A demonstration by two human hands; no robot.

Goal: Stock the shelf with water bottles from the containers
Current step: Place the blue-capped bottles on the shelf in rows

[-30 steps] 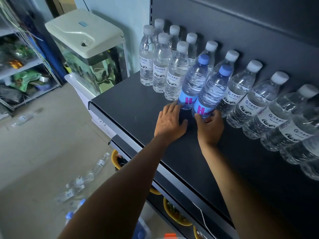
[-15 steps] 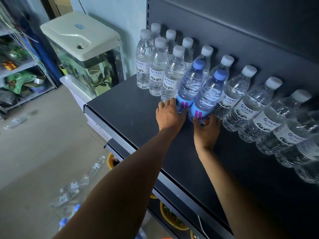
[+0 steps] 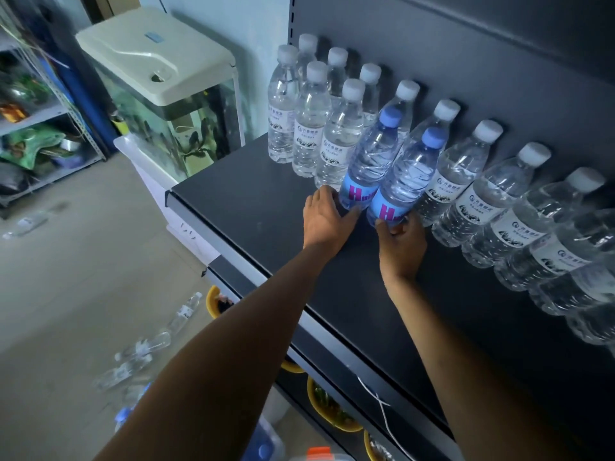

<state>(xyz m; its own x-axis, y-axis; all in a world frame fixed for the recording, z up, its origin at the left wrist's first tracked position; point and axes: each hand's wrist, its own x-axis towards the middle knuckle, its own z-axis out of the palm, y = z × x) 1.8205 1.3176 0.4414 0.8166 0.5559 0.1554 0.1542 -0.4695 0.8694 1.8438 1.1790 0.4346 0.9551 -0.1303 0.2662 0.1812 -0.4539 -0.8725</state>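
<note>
Two blue-capped water bottles with blue labels stand upright on the dark shelf [image 3: 253, 207], in front of a row of white-capped bottles [image 3: 462, 171]. My left hand [image 3: 327, 219] rests against the base of the left blue-capped bottle [image 3: 369, 161], fingers wrapped round its bottom. My right hand [image 3: 401, 244] grips the base of the right blue-capped bottle [image 3: 406, 181] from the front. More white-capped bottles [image 3: 311, 118] stand in two rows at the shelf's far left end.
Several loose bottles [image 3: 146, 351] lie on the floor at lower left. A fish tank with a cream lid [image 3: 156, 61] stands left of the shelf. Yellow bowls [image 3: 327, 407] sit on the lower shelf. A wire rack [image 3: 36, 128] is far left.
Both hands have pushed the two blue-capped bottles a little further back toward the white-capped row, closing more tightly round their bases. The view has shifted slightly.
</note>
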